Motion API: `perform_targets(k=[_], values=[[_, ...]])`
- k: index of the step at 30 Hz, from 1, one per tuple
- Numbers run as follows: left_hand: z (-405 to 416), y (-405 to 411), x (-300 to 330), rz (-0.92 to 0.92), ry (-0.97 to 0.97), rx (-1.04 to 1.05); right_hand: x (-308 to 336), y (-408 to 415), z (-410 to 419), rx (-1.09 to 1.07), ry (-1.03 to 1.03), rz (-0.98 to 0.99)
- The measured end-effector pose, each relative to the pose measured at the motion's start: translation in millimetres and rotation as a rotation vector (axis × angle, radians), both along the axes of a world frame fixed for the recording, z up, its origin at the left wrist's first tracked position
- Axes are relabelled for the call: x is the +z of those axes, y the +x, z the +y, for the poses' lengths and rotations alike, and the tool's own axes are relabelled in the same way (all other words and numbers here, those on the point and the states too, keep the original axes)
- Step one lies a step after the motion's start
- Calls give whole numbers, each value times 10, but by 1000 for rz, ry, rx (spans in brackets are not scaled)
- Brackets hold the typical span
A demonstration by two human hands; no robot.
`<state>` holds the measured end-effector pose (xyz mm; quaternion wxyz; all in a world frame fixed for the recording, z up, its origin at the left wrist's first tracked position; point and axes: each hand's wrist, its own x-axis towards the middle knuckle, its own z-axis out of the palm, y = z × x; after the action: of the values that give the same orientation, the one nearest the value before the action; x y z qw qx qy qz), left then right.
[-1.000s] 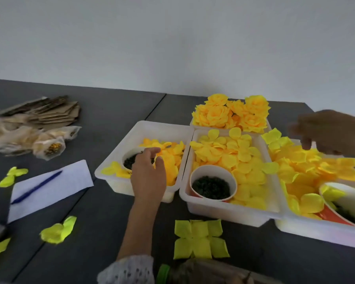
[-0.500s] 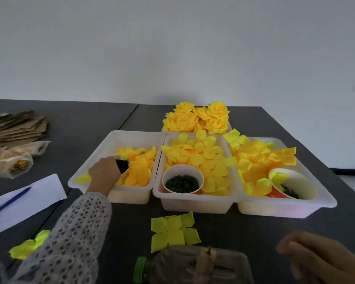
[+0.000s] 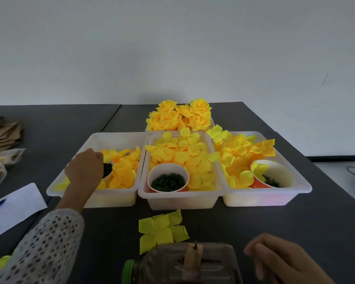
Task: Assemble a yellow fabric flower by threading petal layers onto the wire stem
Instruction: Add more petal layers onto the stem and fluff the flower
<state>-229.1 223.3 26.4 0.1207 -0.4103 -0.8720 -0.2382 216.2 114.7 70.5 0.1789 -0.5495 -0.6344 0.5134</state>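
My left hand [image 3: 84, 171] reaches into the left white bin [image 3: 119, 136], its fingers dipped into a paper cup of dark green beads [image 3: 108, 169]; the fingertips are hidden. My right hand [image 3: 279, 261] hovers low at the front right with loosely curled fingers and holds nothing. A flat lime-yellow petal layer [image 3: 162, 230] lies on the dark table in front of the bins. Just before me lies a plastic bottle [image 3: 182, 263] on its side with a thin wire stem [image 3: 196, 243] standing up from it.
The middle bin [image 3: 178, 201] and right bin [image 3: 264, 199] hold yellow petals and bead cups. Finished yellow flowers [image 3: 180, 117] sit behind them. White paper [image 3: 14, 206], cardboard [image 3: 2, 134] and plastic bags [image 3: 0, 165] lie at the left. The table edge runs along the right.
My right hand has dropped from above the right bin to the front beside the bottle. My left hand has stayed at the bead cup. The view has pulled back.
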Motion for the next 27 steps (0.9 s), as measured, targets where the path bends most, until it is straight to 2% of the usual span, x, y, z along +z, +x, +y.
perform_targets(k=[5, 9, 12, 16, 19, 22, 27], values=[[-260, 290, 271, -15, 295, -398, -58, -93, -36, -34, 42, 24], [-509, 731, 490, -317, 432, -637, -102, -202, -28, -114, 160, 6], [-684, 1041, 608, -440, 458, -755, -126, -342, -66, -146, 309, 19], [-868, 1373, 682, -577, 361, -947, -169, -545, -164, -139, 508, 112], [-1003, 1561, 632, -675, 111, -1113, -230, -662, -200, -125, 542, 164], [-1072, 1667, 566, -626, -84, -1149, -298, -736, -222, -151, 571, 213], [-1120, 1808, 666, -634, -178, -1237, -406, -845, -247, -138, 540, 249]])
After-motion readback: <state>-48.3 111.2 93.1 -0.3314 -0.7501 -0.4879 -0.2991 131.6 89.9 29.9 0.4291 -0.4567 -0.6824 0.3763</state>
